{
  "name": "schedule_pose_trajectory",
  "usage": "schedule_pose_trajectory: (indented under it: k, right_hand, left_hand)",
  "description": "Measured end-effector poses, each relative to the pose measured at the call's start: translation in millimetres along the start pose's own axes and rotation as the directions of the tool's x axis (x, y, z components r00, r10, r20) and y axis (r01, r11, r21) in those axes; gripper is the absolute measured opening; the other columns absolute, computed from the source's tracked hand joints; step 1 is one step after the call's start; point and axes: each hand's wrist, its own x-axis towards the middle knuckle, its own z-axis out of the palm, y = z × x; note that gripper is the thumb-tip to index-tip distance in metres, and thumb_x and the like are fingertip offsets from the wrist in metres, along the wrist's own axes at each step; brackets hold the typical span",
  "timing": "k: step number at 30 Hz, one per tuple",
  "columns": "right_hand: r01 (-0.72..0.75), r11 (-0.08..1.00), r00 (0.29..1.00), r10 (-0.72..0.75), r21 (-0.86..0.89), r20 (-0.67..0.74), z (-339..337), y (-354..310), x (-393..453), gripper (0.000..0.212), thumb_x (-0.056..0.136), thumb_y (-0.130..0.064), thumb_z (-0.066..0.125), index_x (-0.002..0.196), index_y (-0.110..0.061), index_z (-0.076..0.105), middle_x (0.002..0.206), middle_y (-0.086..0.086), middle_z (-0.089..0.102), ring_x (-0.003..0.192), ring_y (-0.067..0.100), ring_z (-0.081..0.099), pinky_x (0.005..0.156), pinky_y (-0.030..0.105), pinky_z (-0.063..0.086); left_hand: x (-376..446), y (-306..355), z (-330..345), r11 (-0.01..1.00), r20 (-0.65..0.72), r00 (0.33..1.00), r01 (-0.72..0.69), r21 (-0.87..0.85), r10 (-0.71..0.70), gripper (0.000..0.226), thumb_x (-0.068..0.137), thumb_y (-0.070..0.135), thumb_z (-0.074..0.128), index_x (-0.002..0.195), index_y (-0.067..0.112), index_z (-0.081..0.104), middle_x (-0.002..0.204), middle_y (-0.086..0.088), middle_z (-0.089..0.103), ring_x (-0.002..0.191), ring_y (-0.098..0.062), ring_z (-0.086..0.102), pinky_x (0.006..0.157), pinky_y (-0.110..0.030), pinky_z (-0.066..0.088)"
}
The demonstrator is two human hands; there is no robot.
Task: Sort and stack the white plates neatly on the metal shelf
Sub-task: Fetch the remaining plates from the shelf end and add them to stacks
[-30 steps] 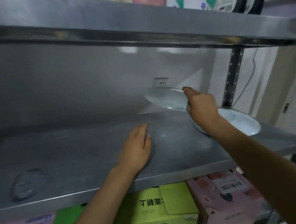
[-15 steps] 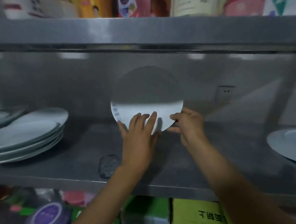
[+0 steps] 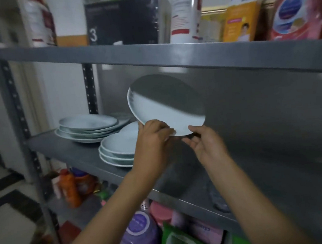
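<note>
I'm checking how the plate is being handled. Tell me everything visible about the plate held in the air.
The held plate is round, white and glossy, ceramic by its look, with a shallow rim. It is tilted, face toward the camera, its upper part in shadow. It hangs above the metal shelf, right of two plate stacks. The left hand grips its lower edge; the right hand pinches the rim beside it.

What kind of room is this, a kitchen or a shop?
Probably a household storeroom or pantry: a metal shelf holds stacked white plates, bottles of cleaning products stand above, and packaged goods sit below. No stove or sink shows.
</note>
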Motion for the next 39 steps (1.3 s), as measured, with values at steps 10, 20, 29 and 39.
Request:
schedule_pose_trajectory:
  k: [10, 20, 29, 39]
  right_hand:
    - [0.444, 0.628, 0.894, -0.263, -0.639, 0.363, 97, 70, 43, 0.037, 0.099, -0.011, 0.043, 0.135, -0.007, 0.050, 0.138, 0.008, 0.053, 0.129, 0.018, 0.047, 0.113, 0.035, 0.031]
    - [0.519, -0.448, 0.764, -0.138, -0.728, 0.630, 96, 88, 65, 0.049, 0.103, -0.028, 0.026, 0.149, -0.013, 0.026, 0.158, -0.001, 0.019, 0.147, 0.009, 0.006, 0.117, 0.025, -0.005]
    - [0.548, -0.235, 0.750, -0.287, -0.803, 0.596, 91, 80, 80, 0.038, 0.100, -0.018, 0.038, 0.134, -0.009, 0.051, 0.146, 0.007, 0.044, 0.143, 0.017, 0.026, 0.116, 0.028, 0.016]
    - [0.514, -0.158, 0.747, -0.400, -0.843, 0.530, 76, 85, 78, 0.028, 0.095, -0.007, 0.045, 0.114, -0.005, 0.065, 0.129, 0.008, 0.060, 0.133, 0.023, 0.042, 0.109, 0.024, 0.026]
  left_hand:
    - [28, -139, -86, 0.965, -0.090, 0.961, 0.263, 0.021, -0.260, 0.017, 0.076, 0.024, 0.078, 0.086, 0.010, 0.075, 0.081, -0.004, 0.069, 0.081, -0.019, 0.060, 0.073, -0.017, 0.035]
    - [46, -219, -70, 0.912, 0.069, 0.909, 0.409, 0.033, -0.410, 0.027, 0.082, 0.032, 0.072, 0.090, 0.007, 0.074, 0.093, -0.010, 0.072, 0.089, -0.025, 0.064, 0.079, -0.031, 0.045]
    - [41, -233, -53, 0.872, 0.178, 0.854, 0.486, 0.064, -0.489, 0.020, 0.083, 0.030, 0.073, 0.082, 0.010, 0.073, 0.083, -0.010, 0.070, 0.079, -0.026, 0.061, 0.067, -0.025, 0.035]
    - [41, -234, -48, 0.787, 0.265, 0.755, 0.496, 0.366, -0.600, 0.031, 0.091, 0.037, 0.060, 0.082, 0.009, 0.069, 0.081, -0.006, 0.069, 0.078, -0.025, 0.052, 0.108, -0.067, 0.001]
